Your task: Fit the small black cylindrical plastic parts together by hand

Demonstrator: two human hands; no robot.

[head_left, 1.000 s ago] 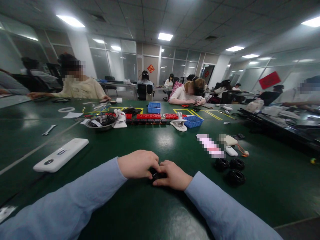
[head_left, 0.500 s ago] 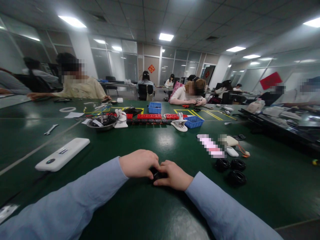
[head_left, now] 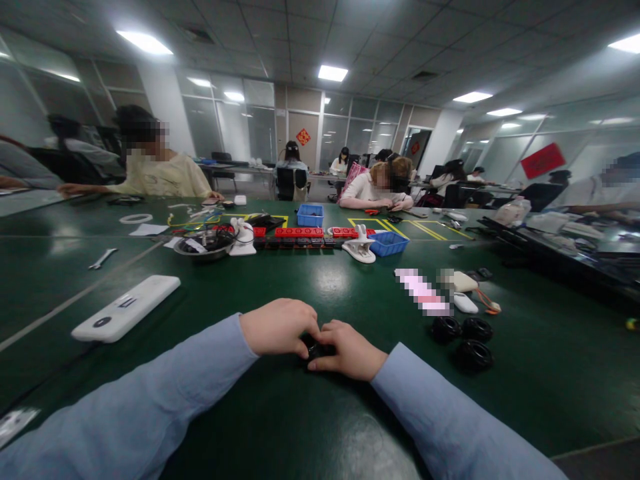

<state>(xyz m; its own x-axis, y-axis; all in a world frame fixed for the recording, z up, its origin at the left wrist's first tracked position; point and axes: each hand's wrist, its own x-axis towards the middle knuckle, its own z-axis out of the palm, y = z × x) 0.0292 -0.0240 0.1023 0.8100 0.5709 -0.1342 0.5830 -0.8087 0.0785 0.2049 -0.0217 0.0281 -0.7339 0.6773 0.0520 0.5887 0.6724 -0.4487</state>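
Observation:
My left hand [head_left: 277, 327] and my right hand [head_left: 349, 351] rest together on the green table [head_left: 280, 280], fingers curled. Between them they grip a small black part [head_left: 313, 349], mostly hidden by the fingers. Both arms wear light blue sleeves. Three black rubber rings [head_left: 465, 337] lie on the table to the right of my right hand.
A white flat device [head_left: 126, 308] lies to the left, a wrench [head_left: 103, 258] beyond it. Farther back stand a metal bowl [head_left: 204, 245], red and black strips [head_left: 295, 235], two blue baskets [head_left: 386, 243] and white clips. Small white items [head_left: 463, 293] lie at right. Other people sit across the table.

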